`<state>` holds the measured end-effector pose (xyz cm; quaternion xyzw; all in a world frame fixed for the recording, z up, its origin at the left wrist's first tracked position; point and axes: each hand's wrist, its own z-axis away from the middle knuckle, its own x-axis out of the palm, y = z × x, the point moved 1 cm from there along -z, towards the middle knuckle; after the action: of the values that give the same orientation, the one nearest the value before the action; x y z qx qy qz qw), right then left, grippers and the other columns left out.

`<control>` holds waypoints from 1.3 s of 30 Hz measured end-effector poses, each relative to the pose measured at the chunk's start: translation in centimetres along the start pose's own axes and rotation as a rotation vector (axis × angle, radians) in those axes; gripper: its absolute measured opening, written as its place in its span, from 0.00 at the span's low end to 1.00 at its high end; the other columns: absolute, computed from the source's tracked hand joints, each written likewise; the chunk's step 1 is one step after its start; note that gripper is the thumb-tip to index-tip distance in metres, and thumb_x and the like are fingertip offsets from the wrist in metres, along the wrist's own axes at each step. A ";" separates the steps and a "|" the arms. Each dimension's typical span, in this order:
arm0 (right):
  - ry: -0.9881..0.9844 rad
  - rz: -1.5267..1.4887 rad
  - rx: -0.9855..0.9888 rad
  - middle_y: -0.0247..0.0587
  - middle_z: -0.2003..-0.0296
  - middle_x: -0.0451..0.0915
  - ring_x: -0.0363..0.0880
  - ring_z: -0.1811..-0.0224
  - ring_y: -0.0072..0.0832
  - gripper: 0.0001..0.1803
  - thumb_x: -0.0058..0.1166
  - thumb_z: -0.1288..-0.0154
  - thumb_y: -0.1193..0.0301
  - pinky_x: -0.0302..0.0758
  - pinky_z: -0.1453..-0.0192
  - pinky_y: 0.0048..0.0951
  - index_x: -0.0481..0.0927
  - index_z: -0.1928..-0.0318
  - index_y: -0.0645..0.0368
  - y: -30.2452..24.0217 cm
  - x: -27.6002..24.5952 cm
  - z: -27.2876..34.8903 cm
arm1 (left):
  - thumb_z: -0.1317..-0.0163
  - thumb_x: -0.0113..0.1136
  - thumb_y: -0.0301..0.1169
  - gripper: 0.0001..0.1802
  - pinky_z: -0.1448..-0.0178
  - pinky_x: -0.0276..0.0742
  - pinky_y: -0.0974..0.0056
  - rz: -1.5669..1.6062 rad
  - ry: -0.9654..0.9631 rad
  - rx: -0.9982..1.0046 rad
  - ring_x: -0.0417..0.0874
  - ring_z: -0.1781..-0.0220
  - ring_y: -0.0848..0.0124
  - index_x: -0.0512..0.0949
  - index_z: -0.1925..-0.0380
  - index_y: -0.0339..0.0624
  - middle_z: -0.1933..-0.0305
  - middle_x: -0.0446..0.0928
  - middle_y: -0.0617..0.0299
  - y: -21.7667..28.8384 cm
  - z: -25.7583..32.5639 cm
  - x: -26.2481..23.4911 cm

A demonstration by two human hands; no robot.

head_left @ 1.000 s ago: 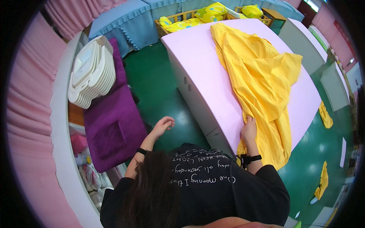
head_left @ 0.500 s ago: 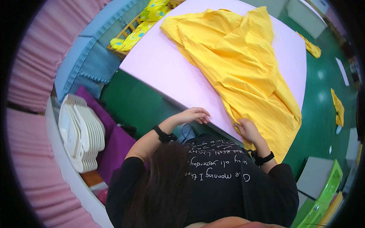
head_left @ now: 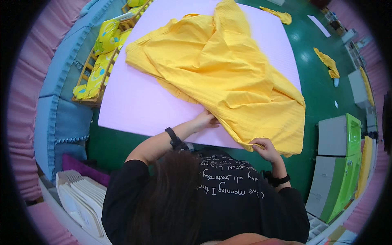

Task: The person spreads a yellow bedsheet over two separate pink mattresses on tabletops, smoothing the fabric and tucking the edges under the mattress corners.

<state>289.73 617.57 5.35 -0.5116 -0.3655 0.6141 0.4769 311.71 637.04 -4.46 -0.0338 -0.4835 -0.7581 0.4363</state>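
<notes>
A large yellow cloth [head_left: 228, 73], rumpled and partly folded over itself, lies across a pale pink table-like surface [head_left: 134, 110]. Its near right corner hangs past the front edge. My right hand [head_left: 266, 150] pinches the cloth's near edge between thumb and fingers, just off the surface. At the cloth's left edge, my left hand [head_left: 207, 120] is closed on the fabric, with some fingertips tucked beneath it and hidden. Both wrists wear black bands.
Left stands a wooden crib-like frame [head_left: 98, 87] with yellow patterned bedding, beside blue ruffled covers [head_left: 67, 118]. Stacked white plastic pieces [head_left: 81, 196] are at lower left. A green-and-white cabinet [head_left: 337, 167] stands right. Smaller yellow cloths [head_left: 326, 63] lie on the green floor [head_left: 312, 85].
My left hand has moved from beyond the surface's near edge onto the cloth's left edge. My right hand still holds the near edge. The view has turned, shifting the surroundings.
</notes>
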 end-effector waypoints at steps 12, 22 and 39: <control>0.363 0.027 0.195 0.31 0.76 0.73 0.70 0.72 0.19 0.04 0.51 0.40 0.76 0.68 0.66 0.21 0.76 0.65 0.63 1.2 6.5 3.0 | 0.37 0.43 0.39 0.24 0.39 0.65 0.55 0.767 -0.019 0.269 0.70 0.43 0.59 0.62 0.44 0.37 0.44 0.68 0.53 8.5 1.7 -14.4; 0.346 0.113 0.084 0.35 0.76 0.72 0.70 0.71 0.22 0.03 0.47 0.39 0.76 0.68 0.65 0.23 0.73 0.66 0.63 2.9 7.7 1.5 | 0.31 0.37 0.41 0.21 0.42 0.70 0.58 0.151 0.402 0.577 0.71 0.43 0.62 0.63 0.44 0.41 0.44 0.69 0.56 9.2 10.2 -18.4; 0.051 0.020 0.346 0.23 0.80 0.63 0.61 0.79 0.12 0.04 0.44 0.35 0.73 0.60 0.77 0.17 0.71 0.67 0.59 6.6 7.8 2.8 | 0.37 0.43 0.34 0.24 0.34 0.59 0.54 0.845 0.304 0.845 0.66 0.38 0.54 0.63 0.44 0.31 0.41 0.66 0.45 4.4 22.0 -20.0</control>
<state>285.39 623.30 -2.45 -0.4410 -0.2371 0.6595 0.5607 318.92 665.69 0.82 0.0617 -0.6192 -0.2592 0.7386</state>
